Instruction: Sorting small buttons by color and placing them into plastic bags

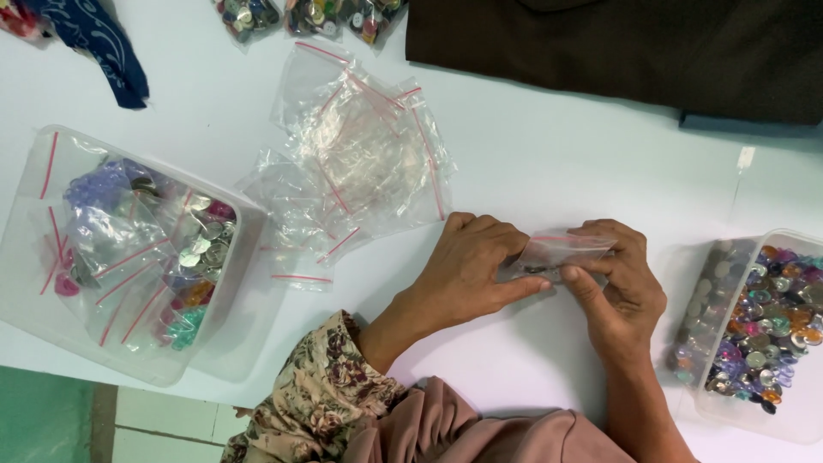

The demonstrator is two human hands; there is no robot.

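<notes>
Zip bag point(559, 254), small and clear with a red seal strip, sits between your two hands just above the white table point(531, 154), right of centre and near you. Your left hand point(467, 266) is closed on its left end, thumb stretched along the lower edge; your right hand point(619, 279) pinches the right end, fingers curled over the top strip. Something dark shows through the plastic, too small to tell what. To do this well, I'd say keep the red strip level and taut between both pinches, run thumb and forefinger along the seal end to end, and keep the contents low in the bag so nothing catches in the strip. Counts, going outward: one bag in hand; one loose pile of empty zip bags point(356, 163) far-left of your hands, overlapping, several at least, exact number not readable. One clear tub point(51, 291) at the left edge holding filled bags of coloured pieces, count unclear. One clear tub point(801, 403) at the right edge, heaped with loose multicoloured gems point(771, 321), far too many to count. Three filled bags point(309, 17) at the far edge, cropped. One dark brown cloth point(617, 51) far right, one blue patterned cloth point(94, 39) far left. Floral sleeve point(321, 394) on your left arm.
</notes>
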